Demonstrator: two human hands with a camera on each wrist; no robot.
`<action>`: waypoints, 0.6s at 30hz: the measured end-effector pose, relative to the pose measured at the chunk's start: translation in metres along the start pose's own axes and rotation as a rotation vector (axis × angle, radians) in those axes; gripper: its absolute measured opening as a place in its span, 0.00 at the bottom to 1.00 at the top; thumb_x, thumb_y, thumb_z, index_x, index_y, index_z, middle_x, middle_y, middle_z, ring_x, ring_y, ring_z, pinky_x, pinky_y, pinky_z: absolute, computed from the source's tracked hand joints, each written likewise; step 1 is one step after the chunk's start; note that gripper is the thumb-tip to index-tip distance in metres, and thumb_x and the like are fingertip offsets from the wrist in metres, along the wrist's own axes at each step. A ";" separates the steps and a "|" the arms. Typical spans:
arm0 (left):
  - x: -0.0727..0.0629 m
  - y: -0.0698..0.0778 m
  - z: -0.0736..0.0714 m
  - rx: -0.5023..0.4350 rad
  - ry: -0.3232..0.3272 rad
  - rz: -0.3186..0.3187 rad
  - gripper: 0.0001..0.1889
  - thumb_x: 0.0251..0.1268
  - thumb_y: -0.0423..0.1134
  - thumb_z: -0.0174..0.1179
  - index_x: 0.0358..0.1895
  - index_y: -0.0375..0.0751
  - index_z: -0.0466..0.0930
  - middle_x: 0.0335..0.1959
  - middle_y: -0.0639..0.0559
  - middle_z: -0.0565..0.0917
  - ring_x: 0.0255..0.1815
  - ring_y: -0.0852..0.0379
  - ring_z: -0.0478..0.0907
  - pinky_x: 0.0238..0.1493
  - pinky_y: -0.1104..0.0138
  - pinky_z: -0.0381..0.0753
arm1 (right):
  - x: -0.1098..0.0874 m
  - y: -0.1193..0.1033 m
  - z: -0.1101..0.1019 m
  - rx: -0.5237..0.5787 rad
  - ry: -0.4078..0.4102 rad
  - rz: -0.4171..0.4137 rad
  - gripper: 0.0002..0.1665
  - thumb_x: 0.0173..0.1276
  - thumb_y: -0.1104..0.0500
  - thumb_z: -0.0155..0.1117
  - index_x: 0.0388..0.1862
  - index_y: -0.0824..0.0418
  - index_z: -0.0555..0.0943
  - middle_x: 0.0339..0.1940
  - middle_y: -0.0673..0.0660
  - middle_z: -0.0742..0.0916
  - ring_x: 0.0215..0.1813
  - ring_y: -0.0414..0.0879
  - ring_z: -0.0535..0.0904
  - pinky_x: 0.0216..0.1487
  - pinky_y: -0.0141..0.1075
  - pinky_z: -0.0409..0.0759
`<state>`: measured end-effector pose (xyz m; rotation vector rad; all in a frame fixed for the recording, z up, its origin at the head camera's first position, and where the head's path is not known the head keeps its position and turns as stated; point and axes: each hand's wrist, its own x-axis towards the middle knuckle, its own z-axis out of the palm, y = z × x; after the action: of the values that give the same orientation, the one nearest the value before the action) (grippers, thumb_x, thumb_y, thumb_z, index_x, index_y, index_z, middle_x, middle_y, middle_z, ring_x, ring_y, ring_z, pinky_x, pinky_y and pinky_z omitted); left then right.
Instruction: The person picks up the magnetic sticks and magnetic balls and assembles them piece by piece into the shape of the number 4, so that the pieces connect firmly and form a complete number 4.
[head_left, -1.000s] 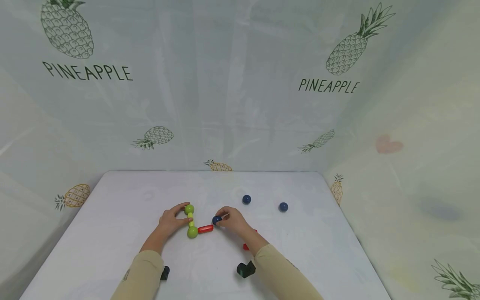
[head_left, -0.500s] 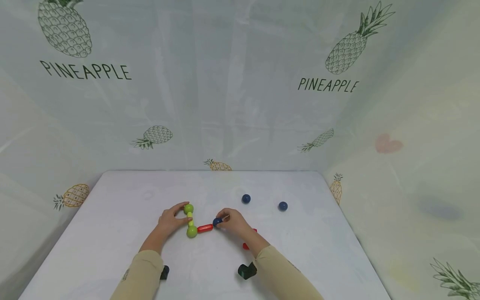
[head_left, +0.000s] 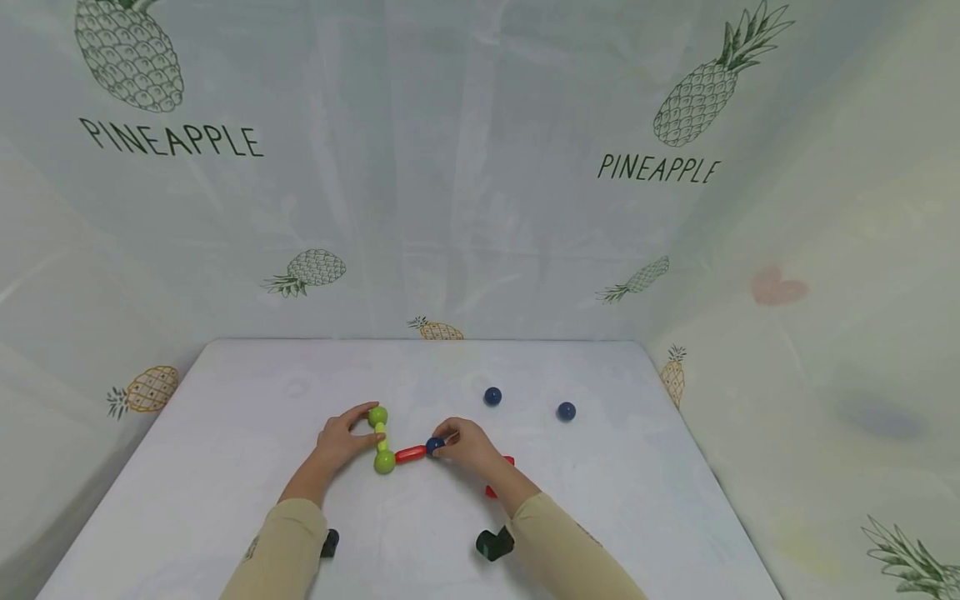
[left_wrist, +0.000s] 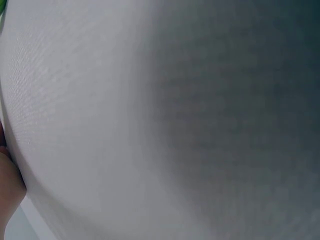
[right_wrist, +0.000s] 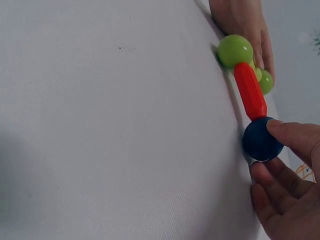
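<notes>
My left hand grips a piece made of two green balls joined by a yellow rod. Its fingers are at the far ball, the thumb by the rod. From the near ball a red rod points right. At the rod's other end is a blue ball, pinched between thumb and fingers of my right hand. Ball and rod touch in the right wrist view. The left wrist view shows mostly white tabletop, with part of a hand at its left edge.
Two loose blue balls lie farther back on the white table. Red pieces are partly hidden under my right forearm. Dark objects show beside both sleeves. A pineapple-print cloth surrounds the table.
My right hand has shifted slightly nearer with the blue ball, which now meets the red rod's end; a small gap showed there before. The left hand has stayed in place.
</notes>
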<state>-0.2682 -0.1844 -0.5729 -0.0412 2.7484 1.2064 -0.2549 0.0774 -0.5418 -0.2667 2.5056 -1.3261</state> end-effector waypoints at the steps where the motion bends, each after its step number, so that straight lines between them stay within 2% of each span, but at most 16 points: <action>1: 0.000 0.000 0.000 0.001 0.000 0.000 0.36 0.57 0.53 0.69 0.70 0.52 0.69 0.68 0.41 0.70 0.68 0.33 0.58 0.64 0.34 0.53 | 0.000 0.000 0.000 -0.001 0.000 0.003 0.11 0.59 0.64 0.73 0.41 0.55 0.83 0.39 0.47 0.82 0.39 0.43 0.75 0.40 0.35 0.77; 10: 0.001 0.001 0.001 -0.004 -0.010 -0.011 0.37 0.57 0.54 0.69 0.70 0.54 0.68 0.69 0.42 0.69 0.69 0.33 0.56 0.64 0.32 0.52 | -0.001 0.004 0.001 -0.003 -0.004 0.000 0.12 0.59 0.63 0.73 0.40 0.54 0.82 0.38 0.47 0.82 0.39 0.43 0.75 0.41 0.36 0.77; 18: 0.003 -0.002 0.001 -0.006 -0.009 0.008 0.37 0.56 0.55 0.69 0.70 0.53 0.69 0.68 0.42 0.70 0.69 0.32 0.56 0.65 0.33 0.50 | -0.004 0.005 0.001 -0.008 -0.006 -0.023 0.12 0.58 0.64 0.73 0.40 0.55 0.82 0.37 0.47 0.82 0.38 0.42 0.75 0.40 0.35 0.76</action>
<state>-0.2710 -0.1846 -0.5755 -0.0249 2.7401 1.2141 -0.2512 0.0800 -0.5456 -0.3021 2.5104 -1.3226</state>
